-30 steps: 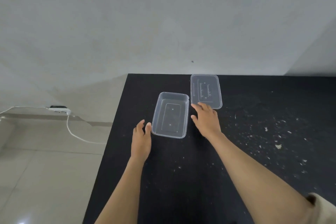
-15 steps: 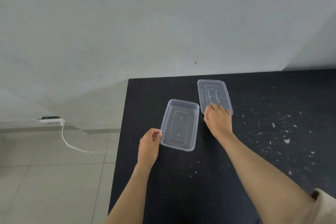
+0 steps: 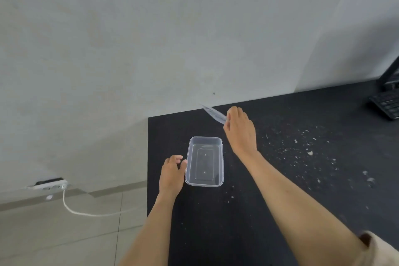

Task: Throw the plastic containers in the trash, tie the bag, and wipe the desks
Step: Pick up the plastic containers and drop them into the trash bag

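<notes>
Lifted since half a second ago, the clear lid (image 3: 213,112) is pinched by the right hand (image 3: 239,130) beyond the container (image 3: 205,162), whose left wall is gripped by the left hand (image 3: 172,174).

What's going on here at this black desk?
A person is clearing plastic food containers off a black desk. Their right hand holds the clear lid, lifted and tilted above the desk's far edge. The fingers of the left hand touch the left side of the empty clear container, which sits on the desk. White crumbs lie scattered to the right, unwiped. No trash bag is in view.
</notes>
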